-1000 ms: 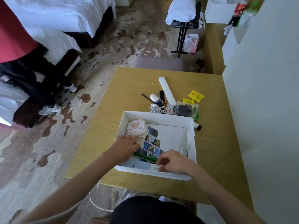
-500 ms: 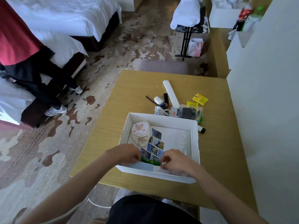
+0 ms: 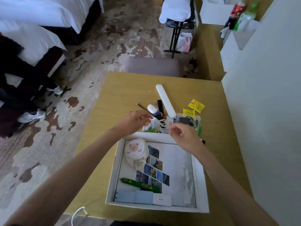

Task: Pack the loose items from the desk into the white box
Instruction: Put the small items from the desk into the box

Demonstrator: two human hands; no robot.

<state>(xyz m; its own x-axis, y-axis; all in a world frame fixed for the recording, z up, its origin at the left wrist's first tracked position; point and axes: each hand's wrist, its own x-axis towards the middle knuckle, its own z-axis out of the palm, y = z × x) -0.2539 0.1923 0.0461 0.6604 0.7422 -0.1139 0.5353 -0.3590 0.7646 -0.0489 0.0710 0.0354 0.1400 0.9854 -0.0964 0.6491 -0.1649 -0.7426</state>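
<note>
The white box lies open on the wooden desk in front of me. Inside it are a bear-print pouch, a photo booklet, a green pen and a blue card. Just past its far rim lies a pile: a white cable, a long white bar, a small white case, a black stick, a pencil, yellow sachets and a clear bag. My left hand and my right hand hover over the cable, fingers loosely curled, holding nothing I can see.
A white wall runs close along the desk's right side. A padded stool stands beyond the far edge. A person's legs and sneakers are by the beds at the left. A white cord hangs at the near edge.
Both hands have left the near end of the box and moved forward over its far rim to the pile. The green pen now lies in the box, let go.
</note>
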